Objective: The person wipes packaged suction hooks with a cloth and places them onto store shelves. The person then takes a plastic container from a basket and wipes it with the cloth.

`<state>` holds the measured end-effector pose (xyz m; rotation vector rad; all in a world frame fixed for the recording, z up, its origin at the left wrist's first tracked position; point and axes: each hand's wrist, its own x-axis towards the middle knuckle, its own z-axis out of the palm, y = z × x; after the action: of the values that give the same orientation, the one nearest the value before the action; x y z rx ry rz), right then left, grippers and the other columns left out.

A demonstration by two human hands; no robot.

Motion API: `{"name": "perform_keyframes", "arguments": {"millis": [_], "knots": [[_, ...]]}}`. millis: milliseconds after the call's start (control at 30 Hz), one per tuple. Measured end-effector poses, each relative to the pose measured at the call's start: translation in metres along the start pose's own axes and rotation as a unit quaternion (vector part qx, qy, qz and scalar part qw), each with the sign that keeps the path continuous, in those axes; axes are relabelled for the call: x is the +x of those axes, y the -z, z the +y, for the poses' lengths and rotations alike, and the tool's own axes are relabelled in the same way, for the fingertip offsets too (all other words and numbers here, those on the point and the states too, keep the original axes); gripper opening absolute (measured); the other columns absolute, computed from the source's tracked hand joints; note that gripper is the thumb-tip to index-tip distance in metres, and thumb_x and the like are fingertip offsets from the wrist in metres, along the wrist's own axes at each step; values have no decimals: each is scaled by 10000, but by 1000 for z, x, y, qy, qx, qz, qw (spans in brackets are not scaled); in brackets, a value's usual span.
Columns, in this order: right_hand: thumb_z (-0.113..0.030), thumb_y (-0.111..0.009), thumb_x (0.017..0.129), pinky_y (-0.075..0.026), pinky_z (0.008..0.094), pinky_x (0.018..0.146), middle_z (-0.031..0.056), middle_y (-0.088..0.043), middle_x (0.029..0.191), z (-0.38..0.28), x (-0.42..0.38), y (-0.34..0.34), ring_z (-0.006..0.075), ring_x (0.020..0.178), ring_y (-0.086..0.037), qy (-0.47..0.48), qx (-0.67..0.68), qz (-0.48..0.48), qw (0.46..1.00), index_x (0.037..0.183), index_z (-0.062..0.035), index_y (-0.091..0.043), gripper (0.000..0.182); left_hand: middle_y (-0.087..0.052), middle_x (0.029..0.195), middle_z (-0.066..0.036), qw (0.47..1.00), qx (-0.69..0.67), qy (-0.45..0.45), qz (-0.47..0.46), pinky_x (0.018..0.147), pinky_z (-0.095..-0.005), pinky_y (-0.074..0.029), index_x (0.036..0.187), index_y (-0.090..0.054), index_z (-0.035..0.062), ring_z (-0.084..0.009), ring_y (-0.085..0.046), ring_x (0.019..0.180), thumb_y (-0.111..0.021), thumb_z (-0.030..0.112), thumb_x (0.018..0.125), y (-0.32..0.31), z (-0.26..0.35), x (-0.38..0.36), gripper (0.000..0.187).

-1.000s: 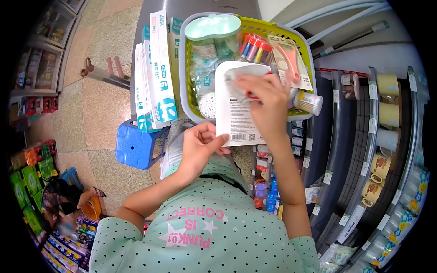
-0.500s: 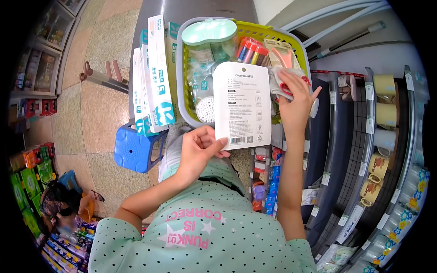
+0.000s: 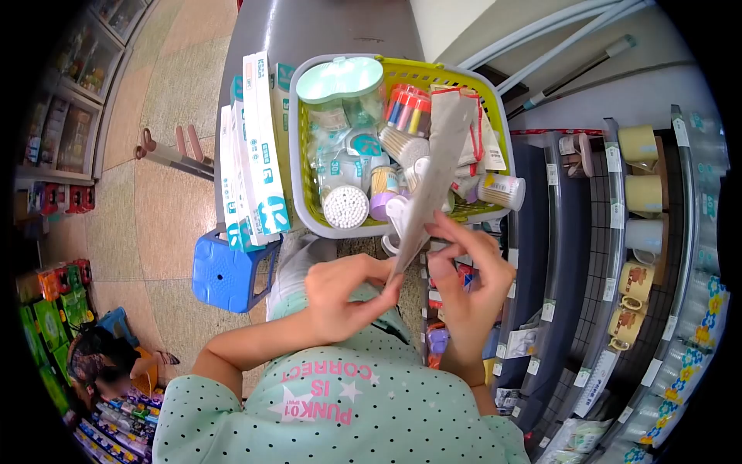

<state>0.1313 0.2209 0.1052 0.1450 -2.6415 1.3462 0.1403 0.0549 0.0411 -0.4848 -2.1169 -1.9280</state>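
Note:
My left hand (image 3: 349, 294) is closed, pinching the lower edge of a flat white printed packet (image 3: 437, 166) between thumb and fingers. The packet is turned nearly edge-on, its top tilted to the right over the basket. My right hand (image 3: 470, 274) is at the packet's lower right side, fingers bent with their tips against it. Behind it stands a grey and green basket (image 3: 303, 193). Inside are a mint-lidded container (image 3: 340, 80), red-capped markers (image 3: 407, 108), tubs of cotton swabs (image 3: 345, 207) and a red-edged cloth-like item (image 3: 473, 143), partly hidden by the packet.
Long white and teal boxes (image 3: 263, 155) stand left of the basket on a grey surface (image 3: 325, 27). A blue stool (image 3: 220, 272) is on the tiled floor. Shelves with mugs (image 3: 635, 282) line the right side. Another person (image 3: 104, 359) is at the lower left.
The packet has turned from facing me to nearly edge-on. My right hand has left the red-edged item in the basket and come down to the packet.

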Motion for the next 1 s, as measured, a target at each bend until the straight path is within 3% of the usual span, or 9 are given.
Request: {"name": "perform_keyframes", "arguments": {"millis": [67, 233, 333, 400, 633, 833, 967, 1000], "knots": [[-234, -795, 774, -419, 345, 933, 111, -735, 1013, -1, -6, 4, 186, 773, -697, -5, 27, 18, 999, 1143, -2, -685, 449, -630, 690, -101, 995, 44, -94, -3, 480, -299, -476, 935, -681, -43, -218, -613, 545, -781, 1, 696, -8, -1, 5, 263], [-182, -780, 803, -475, 304, 843, 130, -718, 951, -2, -26, 13, 184, 793, -692, -73, 94, 90, 989, 1143, 50, -663, 428, -586, 698, -59, 964, 119, -233, -36, 460, -293, -449, 996, -685, -54, -185, -582, 547, -780, 44, 656, -24, 7, 23, 367], [-88, -736, 833, -491, 281, 838, 114, -694, 1021, -2, -36, 17, 155, 905, -666, -113, 173, 136, 969, 1171, 79, -633, 391, -559, 677, -38, 946, 128, -295, -47, 440, -276, -419, 980, -704, -66, -159, -558, 531, -786, 80, 647, -36, 13, 30, 373], [-32, -709, 841, -493, 289, 879, 117, -667, 1119, 1, -44, 21, 149, 1006, -635, -140, 236, 162, 948, 1226, 98, -588, 424, -541, 685, -27, 939, 129, -313, -61, 440, -269, -405, 993, -706, -61, -151, -540, 531, -786, 86, 646, -45, 15, 34, 385], [-13, -675, 844, -459, 296, 957, 151, -652, 1170, 20, -71, 42, 179, 1060, -629, -187, 357, 244, 882, 1281, 115, -534, 477, -512, 757, 20, 913, 172, -344, -140, 492, -241, -387, 1014, -698, -7, -120, -513, 618, -779, 193, 675, -83, 22, 31, 402], [18, -633, 860, -451, 286, 971, 165, -659, 1182, 47, -108, 65, 173, 1067, -629, -201, 415, 337, 821, 1294, 120, -526, 458, -573, 810, 23, 910, 26, -341, -234, 542, -258, -409, 976, -714, 49, -137, -528, 680, -810, 259, 660, -111, 29, 22, 392], [29, -653, 844, -467, 277, 949, 159, -669, 1171, 63, -140, 75, 167, 1062, -636, -221, 421, 394, 786, 1305, 113, -531, 484, -628, 824, -3, 901, 30, -367, -230, 610, -285, -416, 940, -699, 66, -182, -546, 704, -821, 201, 681, -102, 30, 32, 316], [42, -649, 842, -476, 277, 938, 152, -671, 1176, 69, -150, 76, 165, 1060, -638, -215, 417, 415, 779, 1306, 107, -534, 483, -619, 846, -38, 922, 35, -317, -219, 648, -292, -413, 928, -678, 48, -197, -551, 731, -778, 159, 729, -108, 29, 35, 249]]}}
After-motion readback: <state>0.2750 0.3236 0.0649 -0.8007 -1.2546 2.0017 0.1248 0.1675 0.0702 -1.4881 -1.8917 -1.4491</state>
